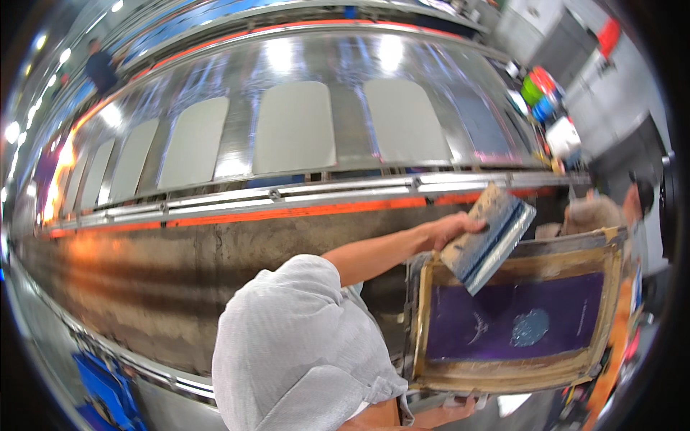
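My left hand (460,228) is closed around a wide squeegee (496,233) with a worn, stained wooden grip and a blue-grey blade. The squeegee is tilted above the upper edge of a screen-printing frame (424,323). Brown tape lines the frame's border, and its mesh (489,302) is dark purple with small pale markings. On the mesh lies a round patch of grey-blue ink (530,327). At the frame's lower edge, my right hand (463,408) grips a pale handle-like part; its fingers are partly hidden.
A long metal printing table (352,122) carries several pale, round-topped panels (295,129). Rails (273,194) with an orange strip run along its near side. Colourful containers (540,90) stand far right, near another person (635,205). Someone else (100,68) stands far left. Blue bins (104,381) are lower left.
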The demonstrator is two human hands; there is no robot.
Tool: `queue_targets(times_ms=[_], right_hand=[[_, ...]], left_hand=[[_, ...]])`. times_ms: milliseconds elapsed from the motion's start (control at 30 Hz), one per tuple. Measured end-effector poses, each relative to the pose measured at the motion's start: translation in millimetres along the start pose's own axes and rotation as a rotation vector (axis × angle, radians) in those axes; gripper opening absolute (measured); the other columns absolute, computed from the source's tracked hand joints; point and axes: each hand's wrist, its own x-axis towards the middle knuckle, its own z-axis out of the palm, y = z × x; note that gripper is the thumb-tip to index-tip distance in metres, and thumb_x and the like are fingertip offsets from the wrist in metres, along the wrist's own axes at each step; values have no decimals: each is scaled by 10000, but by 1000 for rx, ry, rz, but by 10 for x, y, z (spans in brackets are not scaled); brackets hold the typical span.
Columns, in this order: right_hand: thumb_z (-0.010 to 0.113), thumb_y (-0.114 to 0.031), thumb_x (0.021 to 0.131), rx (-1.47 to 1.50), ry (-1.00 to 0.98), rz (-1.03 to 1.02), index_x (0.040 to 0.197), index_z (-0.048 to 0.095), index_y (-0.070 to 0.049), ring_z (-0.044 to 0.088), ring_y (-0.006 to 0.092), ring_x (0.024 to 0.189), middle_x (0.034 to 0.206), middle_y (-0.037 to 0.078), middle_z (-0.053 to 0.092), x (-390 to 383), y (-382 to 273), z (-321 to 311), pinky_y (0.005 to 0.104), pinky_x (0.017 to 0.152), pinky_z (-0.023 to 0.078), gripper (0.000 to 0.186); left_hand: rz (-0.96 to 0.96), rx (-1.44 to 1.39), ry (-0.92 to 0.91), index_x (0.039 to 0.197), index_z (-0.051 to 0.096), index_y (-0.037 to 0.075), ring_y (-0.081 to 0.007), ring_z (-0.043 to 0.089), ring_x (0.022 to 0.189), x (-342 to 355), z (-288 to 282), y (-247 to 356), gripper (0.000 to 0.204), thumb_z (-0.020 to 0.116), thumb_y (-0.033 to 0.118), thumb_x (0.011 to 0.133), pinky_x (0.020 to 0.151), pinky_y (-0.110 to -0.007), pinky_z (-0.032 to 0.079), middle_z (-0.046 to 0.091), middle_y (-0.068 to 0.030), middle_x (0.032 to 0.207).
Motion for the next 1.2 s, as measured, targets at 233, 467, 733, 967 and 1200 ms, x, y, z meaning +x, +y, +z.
queue_targets(times_ms=[233,467,733,967,1200], right_hand=[[610,-293,861,-91,-261,-28,1488,414,-21,526,306,1231,1390,150,519,954,761,1549,450,1019,445,711],[607,-341,876,-136,-530,25,1493,409,-28,523,305,1236,1403,145,512,1784,1343,2920,451,1006,456,719],[604,-395,894,-20,-914,250,1499,403,-37,519,303,1241,1417,140,504,2264,2171,4202,452,992,469,732],[545,-470,1004,168,-1311,881,1498,439,-152,520,265,1237,1421,80,520,1981,2637,5012,500,1041,426,597],[664,-262,984,-448,-1850,1190,1357,554,-106,661,187,962,1151,77,657,1857,2721,5317,331,860,573,420]], left_hand=[[133,-121,88,1364,582,14,-235,695,1064,242,-736,228,624,741,412,911,923,-417,576,698,-120,1205],[320,-36,328,1283,610,2,-203,682,995,376,-1143,772,581,766,396,887,861,-401,571,695,-109,1120],[555,233,771,1285,591,-12,-215,651,1047,30,-1432,2073,591,816,326,854,851,-377,557,666,-117,1158],[568,612,1237,1399,433,-50,-277,574,1190,-606,-530,3065,819,844,361,823,912,-421,537,544,-205,1312],[514,744,1344,1107,720,-36,-197,701,882,-1428,-534,2977,578,864,418,780,775,-355,574,727,-111,1005]])
